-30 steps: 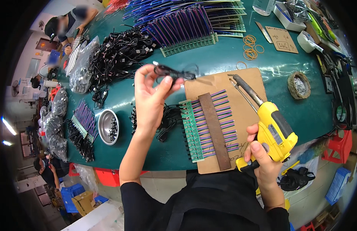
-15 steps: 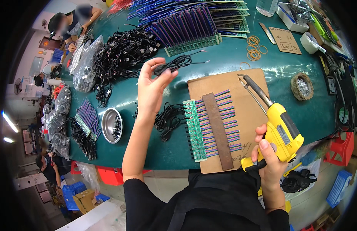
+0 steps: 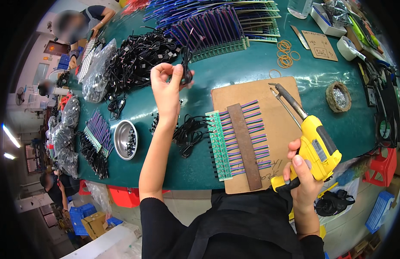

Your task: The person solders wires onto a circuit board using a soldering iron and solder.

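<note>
My left hand (image 3: 169, 84) is raised over the table, thumb and fingers closed on a bundled black cable (image 3: 186, 64) whose wire ends point up. In my right hand (image 3: 304, 177) is a yellow soldering gun (image 3: 317, 146), its tip over the cardboard sheet (image 3: 277, 103). On that cardboard lies a row of green circuit boards (image 3: 219, 146) with coloured wires running to the right. A rusty flat metal bar (image 3: 244, 146) rests across the wires. Left of the boards, black cables (image 3: 189, 134) lie on the table near their upper corner.
A heap of black cables (image 3: 137, 60) and stacked wired boards (image 3: 208, 32) cover the far side. A metal bowl (image 3: 120, 138) of small black parts stands left. Rubber bands (image 3: 285, 54) and a round holder of metal shavings (image 3: 338, 97) lie right. Another person (image 3: 94, 19) sits far left.
My left hand has turned, and the cable bundle has swung from pointing right to pointing up. The soldering gun has shifted very slightly; the boards and bar stay put.
</note>
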Action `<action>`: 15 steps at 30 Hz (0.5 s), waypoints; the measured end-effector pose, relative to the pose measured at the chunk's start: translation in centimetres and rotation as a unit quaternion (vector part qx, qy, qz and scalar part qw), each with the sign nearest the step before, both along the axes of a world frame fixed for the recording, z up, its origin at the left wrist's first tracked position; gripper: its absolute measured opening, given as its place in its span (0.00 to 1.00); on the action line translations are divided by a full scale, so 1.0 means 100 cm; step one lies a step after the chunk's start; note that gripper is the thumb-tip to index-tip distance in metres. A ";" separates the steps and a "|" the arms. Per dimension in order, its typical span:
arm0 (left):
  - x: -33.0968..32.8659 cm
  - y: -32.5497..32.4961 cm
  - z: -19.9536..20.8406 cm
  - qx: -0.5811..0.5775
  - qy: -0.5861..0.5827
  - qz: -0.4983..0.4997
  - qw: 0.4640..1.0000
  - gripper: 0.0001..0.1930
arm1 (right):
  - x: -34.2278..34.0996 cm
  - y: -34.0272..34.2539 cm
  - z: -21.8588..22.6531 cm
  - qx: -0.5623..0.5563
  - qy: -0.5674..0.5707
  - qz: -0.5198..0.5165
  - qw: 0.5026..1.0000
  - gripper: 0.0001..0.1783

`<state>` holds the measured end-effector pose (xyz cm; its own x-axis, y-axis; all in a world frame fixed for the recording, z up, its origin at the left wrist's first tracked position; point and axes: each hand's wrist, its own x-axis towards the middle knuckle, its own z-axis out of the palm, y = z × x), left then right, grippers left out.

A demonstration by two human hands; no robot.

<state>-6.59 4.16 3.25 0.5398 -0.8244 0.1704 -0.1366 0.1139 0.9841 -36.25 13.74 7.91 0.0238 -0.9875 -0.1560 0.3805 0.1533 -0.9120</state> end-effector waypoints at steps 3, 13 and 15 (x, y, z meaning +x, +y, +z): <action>-0.002 -0.001 0.001 0.019 0.145 -0.106 0.984 0.21 | 0.000 -0.001 -0.001 -0.002 -0.001 -0.002 1.000 0.20; -0.005 -0.001 -0.004 0.136 -0.030 -0.120 0.983 0.14 | 0.000 -0.001 -0.001 -0.001 -0.001 -0.002 1.000 0.21; -0.007 0.000 -0.001 0.139 0.035 -0.149 0.978 0.17 | 0.000 0.000 0.000 0.002 0.000 -0.003 1.000 0.21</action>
<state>-7.25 4.15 3.10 0.2707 -0.9561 -0.1119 -0.0694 -0.1353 0.9884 -36.24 13.72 7.95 0.0174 -0.9871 -0.1592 0.3816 0.1537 -0.9115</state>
